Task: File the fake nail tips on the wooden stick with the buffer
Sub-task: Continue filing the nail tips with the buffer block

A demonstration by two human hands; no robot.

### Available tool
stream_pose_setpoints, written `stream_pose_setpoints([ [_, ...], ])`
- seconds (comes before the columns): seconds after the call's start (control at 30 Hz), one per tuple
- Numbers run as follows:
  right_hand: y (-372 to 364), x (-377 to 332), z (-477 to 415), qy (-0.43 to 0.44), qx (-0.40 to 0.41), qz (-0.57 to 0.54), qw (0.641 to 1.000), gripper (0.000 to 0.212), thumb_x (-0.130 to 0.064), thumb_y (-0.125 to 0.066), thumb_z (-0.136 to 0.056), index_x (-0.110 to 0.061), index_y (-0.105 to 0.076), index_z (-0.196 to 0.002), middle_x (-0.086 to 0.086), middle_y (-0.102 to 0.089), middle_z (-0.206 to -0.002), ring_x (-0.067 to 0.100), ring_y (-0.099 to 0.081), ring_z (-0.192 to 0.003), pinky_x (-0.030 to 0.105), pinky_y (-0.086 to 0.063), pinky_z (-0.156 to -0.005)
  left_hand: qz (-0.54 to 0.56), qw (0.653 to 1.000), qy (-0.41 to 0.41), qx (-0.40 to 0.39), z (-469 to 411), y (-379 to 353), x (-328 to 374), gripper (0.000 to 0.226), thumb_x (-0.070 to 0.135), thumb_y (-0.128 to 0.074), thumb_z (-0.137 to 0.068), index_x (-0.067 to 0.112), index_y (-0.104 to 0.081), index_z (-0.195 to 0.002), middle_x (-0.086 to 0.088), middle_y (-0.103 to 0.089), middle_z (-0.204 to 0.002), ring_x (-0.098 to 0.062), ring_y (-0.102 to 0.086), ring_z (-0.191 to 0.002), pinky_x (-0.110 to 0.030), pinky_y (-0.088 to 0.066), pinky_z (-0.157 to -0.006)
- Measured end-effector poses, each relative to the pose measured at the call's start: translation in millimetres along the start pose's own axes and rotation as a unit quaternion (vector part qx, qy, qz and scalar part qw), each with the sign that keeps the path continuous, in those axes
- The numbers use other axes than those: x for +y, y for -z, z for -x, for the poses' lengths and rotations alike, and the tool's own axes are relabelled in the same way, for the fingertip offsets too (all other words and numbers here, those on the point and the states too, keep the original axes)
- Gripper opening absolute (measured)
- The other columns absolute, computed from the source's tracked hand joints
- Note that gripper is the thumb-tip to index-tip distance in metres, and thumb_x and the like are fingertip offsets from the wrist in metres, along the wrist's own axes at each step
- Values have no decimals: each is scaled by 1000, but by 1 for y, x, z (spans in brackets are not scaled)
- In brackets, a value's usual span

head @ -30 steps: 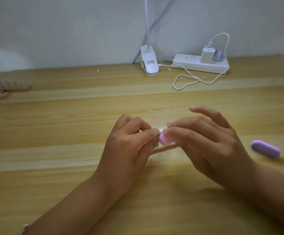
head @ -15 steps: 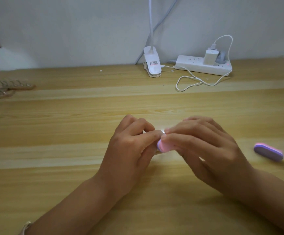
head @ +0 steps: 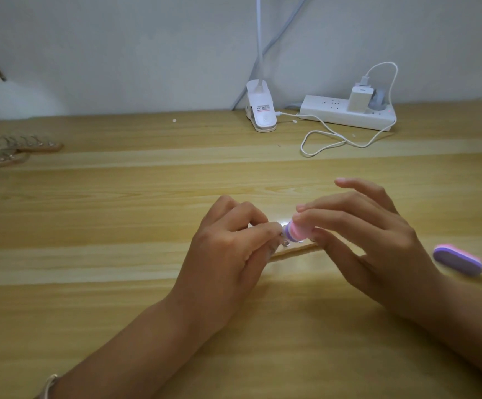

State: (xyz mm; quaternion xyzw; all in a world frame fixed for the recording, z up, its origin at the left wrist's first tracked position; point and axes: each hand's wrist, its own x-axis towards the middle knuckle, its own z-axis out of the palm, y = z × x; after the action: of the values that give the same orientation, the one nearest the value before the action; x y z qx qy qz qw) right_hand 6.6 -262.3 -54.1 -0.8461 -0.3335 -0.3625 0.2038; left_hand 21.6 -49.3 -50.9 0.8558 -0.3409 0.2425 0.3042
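My left hand grips a wooden stick low over the table, fingers curled round its left part; only a short stretch of the stick shows between my hands. A clear nail tip glints at my left fingertips. My right hand pinches a small pink and purple buffer between thumb and fingers, its end against the nail tip, and the little finger sticks out.
A second purple and pink buffer lies on the wooden table at the right. More sticks with clear nail tips lie far left. A white lamp clip, power strip and looped cable sit at the back.
My right hand has lifted the buffer slightly and stretched its little finger out again; the stick shows once more beneath the hands. My left hand has stayed in place.
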Motion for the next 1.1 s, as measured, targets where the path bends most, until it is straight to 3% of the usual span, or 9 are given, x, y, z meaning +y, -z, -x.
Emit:
stream_pose_setpoints([
  [0.2, -7, -8, 1, 14, 1, -24, 1000, 21, 5, -68, -87, -5, -76, -104, 6, -73, -107, 18, -69, -96, 44, -45, -104, 9, 1000, 0, -10, 1, 0, -1, 16, 16, -60, -93, 15, -76, -96, 3, -62, -82, -18, -44, -78, -25, -36, -72],
  [0.33, -2, 2, 0, -11, 10, -23, 1000, 19, 4, -69, -87, -4, -75, -102, 6, -73, -104, 19, -70, -93, 50, -48, -100, 13, 1000, 18, -13, 0, 0, 2, 13, 15, -64, -90, 16, -77, -93, 5, -62, -81, -18, -46, -79, -26, -38, -73],
  [0.5, -8, -8, 2, 21, 0, -31, 999, 20, 5, -68, -87, -4, -76, -104, 8, -73, -107, 19, -69, -96, 45, -46, -103, 22, 999, 18, -22, 0, 1, 1, 22, 20, -55, -94, 14, -76, -96, 3, -61, -82, -17, -43, -79, -23, -35, -74],
  [0.67, -3, 1, -1, -9, 11, -28, 1000, 19, 5, -69, -86, -3, -75, -102, 7, -73, -103, 21, -71, -92, 50, -48, -99, 18, 999, 30, -18, -1, -1, 4, 14, 15, -63, -91, 14, -76, -93, 4, -61, -81, -19, -46, -79, -24, -37, -74],
  [0.8, -10, -10, 3, 21, -7, -56, 998, 20, 6, -66, -88, -1, -75, -106, 10, -71, -108, 23, -68, -98, 44, -49, -103, 18, 999, 26, -17, 0, 0, 2, 17, 18, -60, -93, 12, -75, -95, 2, -61, -81, -18, -45, -79, -23, -36, -74],
  [0.93, -2, 1, 2, -22, 2, -70, 997, 19, 7, -64, -90, 0, -73, -106, 13, -70, -106, 26, -67, -101, 43, -53, -95, 17, 999, 31, -8, -1, 0, 5, 12, 9, -64, -88, 11, -75, -89, 3, -61, -80, -18, -46, -79, -21, -36, -76],
  [1.1, -9, -14, 2, 4, -14, -90, 996, 21, 6, -64, -91, -1, -73, -109, 10, -68, -109, 23, -64, -104, 32, -50, -93, 32, 999, 20, -15, 1, 1, 4, 19, 17, -56, -92, 10, -75, -91, 3, -61, -80, -18, -44, -78, -23, -36, -74],
])
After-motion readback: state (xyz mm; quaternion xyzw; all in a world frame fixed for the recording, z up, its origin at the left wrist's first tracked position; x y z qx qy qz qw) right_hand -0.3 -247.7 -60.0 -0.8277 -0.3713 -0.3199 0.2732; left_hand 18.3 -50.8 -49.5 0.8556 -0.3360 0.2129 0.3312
